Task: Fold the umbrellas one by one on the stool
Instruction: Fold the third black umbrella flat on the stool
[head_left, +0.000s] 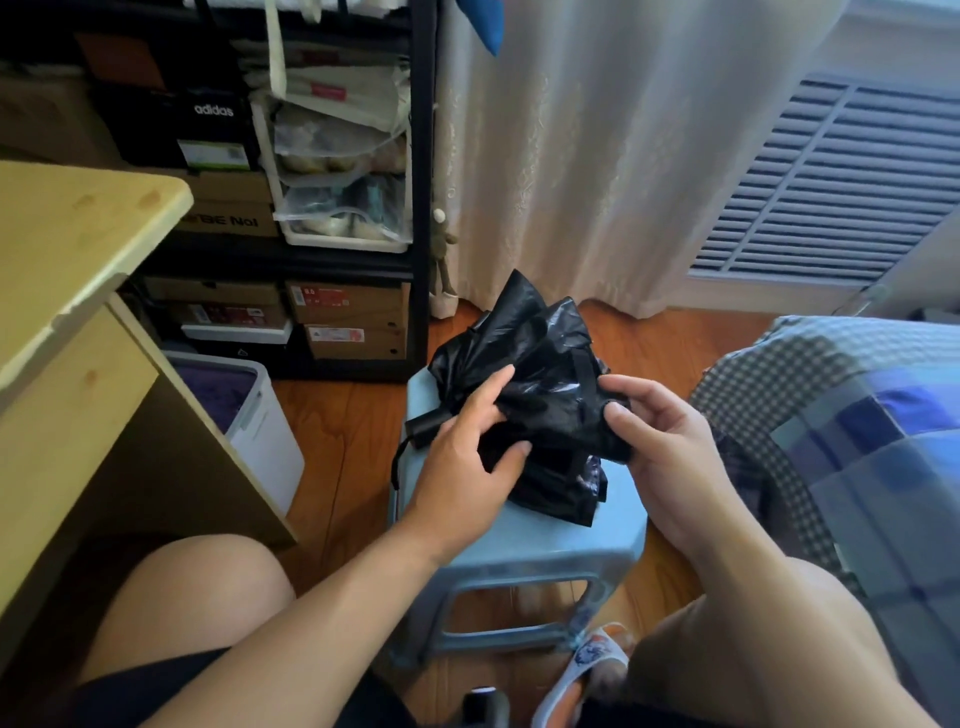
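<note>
A black collapsed umbrella (540, 374) lies bunched over the light blue plastic stool (530, 540), its loose canopy sticking up toward the curtain. Its short black handle (423, 423) with a wrist cord points left off the stool. My left hand (467, 447) grips the canopy folds near the handle, thumb under the fabric and fingers on top. My right hand (654, 441) pinches the right side of the canopy beside the closing strap (582, 379). A second dark folded piece (566, 493) lies under the umbrella on the stool; I cannot tell what it is.
A wooden desk (67, 270) stands at the left with a white bin (260, 415) beside it. Black shelving (311, 208) with shoe boxes is behind. A bed with checked bedding (831, 405) fills the right. A curtain (597, 156) hangs behind. My knees flank the stool.
</note>
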